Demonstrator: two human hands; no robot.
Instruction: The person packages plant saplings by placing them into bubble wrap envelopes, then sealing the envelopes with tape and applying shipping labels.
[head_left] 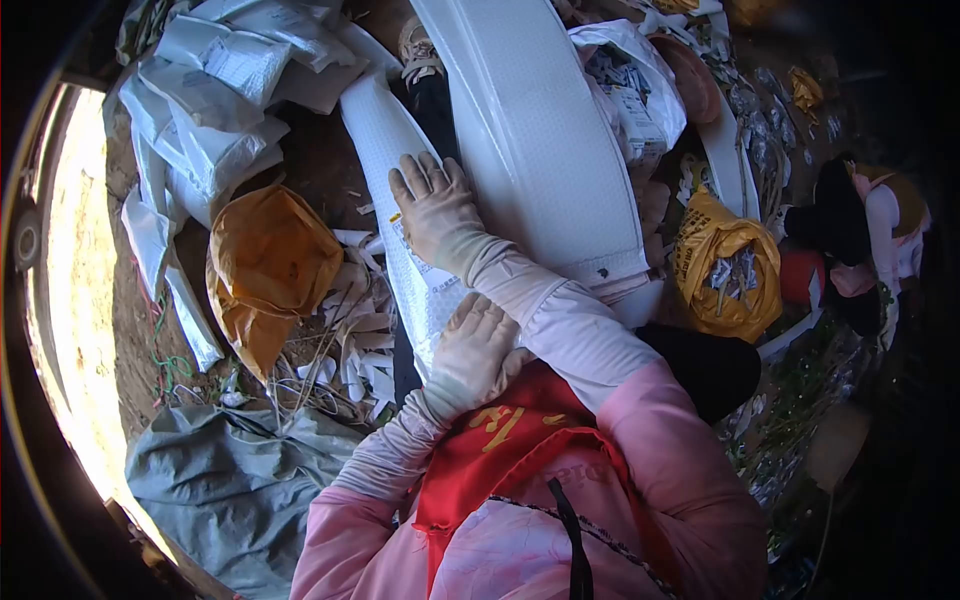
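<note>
My right hand (440,212), in a pale glove, lies flat with fingers spread on a narrow white bubble-textured plastic piece (380,125) across my lap. Printed labels show on that piece near my wrist. My left hand (472,352), also gloved, rests palm down at its near end, thumb apart from the fingers; what is under the palm is hidden. A wider white padded plastic stack (545,130) lies just right of my right hand.
White plastic packaging (205,110) is heaped at upper left. An open orange-brown bag (270,245) stands near paper scraps. On the right are a white bag of scraps (650,75), a yellow bag (700,290) and another person (885,225). A grey-green sheet (225,475) lies at lower left.
</note>
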